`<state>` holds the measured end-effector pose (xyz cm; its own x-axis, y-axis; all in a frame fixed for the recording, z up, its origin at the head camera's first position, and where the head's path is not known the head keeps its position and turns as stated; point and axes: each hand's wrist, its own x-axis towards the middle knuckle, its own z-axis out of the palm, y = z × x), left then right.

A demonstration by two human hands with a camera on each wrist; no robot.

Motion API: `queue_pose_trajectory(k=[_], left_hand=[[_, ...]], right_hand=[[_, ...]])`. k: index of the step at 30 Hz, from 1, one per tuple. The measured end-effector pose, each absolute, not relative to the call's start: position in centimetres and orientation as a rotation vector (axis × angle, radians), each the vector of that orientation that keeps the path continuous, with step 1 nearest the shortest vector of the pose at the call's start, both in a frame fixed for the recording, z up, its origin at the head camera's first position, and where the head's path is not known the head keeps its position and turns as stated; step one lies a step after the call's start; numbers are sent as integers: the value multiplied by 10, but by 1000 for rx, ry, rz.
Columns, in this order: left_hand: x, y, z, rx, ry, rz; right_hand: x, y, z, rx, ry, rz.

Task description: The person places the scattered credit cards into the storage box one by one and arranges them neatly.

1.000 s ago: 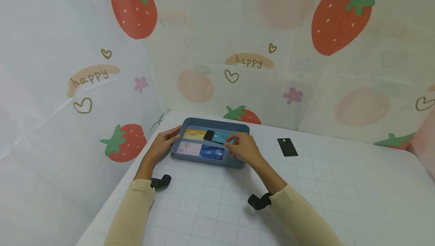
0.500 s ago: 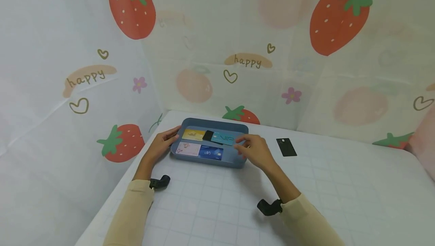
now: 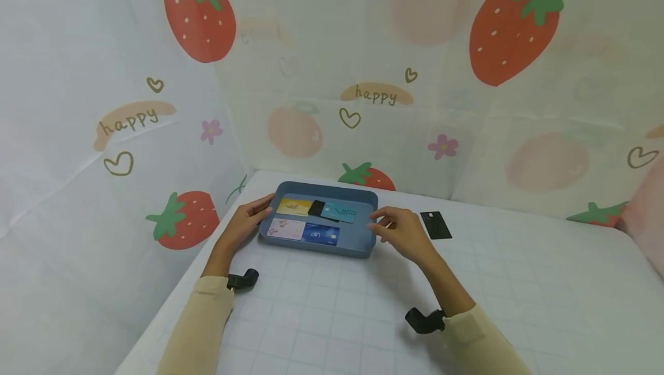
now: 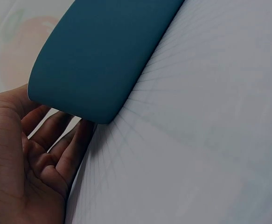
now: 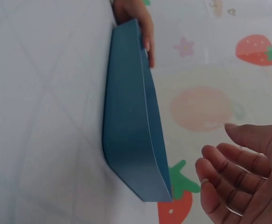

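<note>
A blue-grey tray (image 3: 332,189) rests on the table with cards inside. Along its back row lie a yellow card (image 3: 294,207), a black card (image 3: 316,208) and a teal VIP card (image 3: 339,212) that overlaps the black one. In front are a pale floral card (image 3: 286,229) and a blue VIP card (image 3: 321,234). My left hand (image 3: 242,226) holds the tray's left end, thumb at the rim and fingers along the outer wall. Beside the right end, my right hand (image 3: 404,232) hovers with loosely bent fingers (image 5: 231,170) and nothing in them.
Another black card (image 3: 436,225) lies on the white table (image 3: 498,294), right of the tray and just behind my right hand. A strawberry-printed sheet (image 3: 321,41) hangs behind and to the left. Something pink (image 3: 645,213) stands at the far right edge.
My right hand has let go of the teal VIP card and drawn away to the right, past the tray's right end. The left hand stays at the tray.
</note>
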<state>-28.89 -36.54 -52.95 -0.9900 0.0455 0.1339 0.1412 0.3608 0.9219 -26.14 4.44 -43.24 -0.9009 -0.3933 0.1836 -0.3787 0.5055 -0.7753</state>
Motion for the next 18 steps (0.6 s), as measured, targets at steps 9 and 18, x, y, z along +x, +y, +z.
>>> queue_pose_trajectory(k=[9,18], left_hand=[[-288,-366,-529,-183,-2518,-1725],[-288,-365,-528,-187,-2514,-1728]], right_hand=[[-263,55,-431,-698,2754,-1393],[-266,63,-433,-646,2771,-1403]])
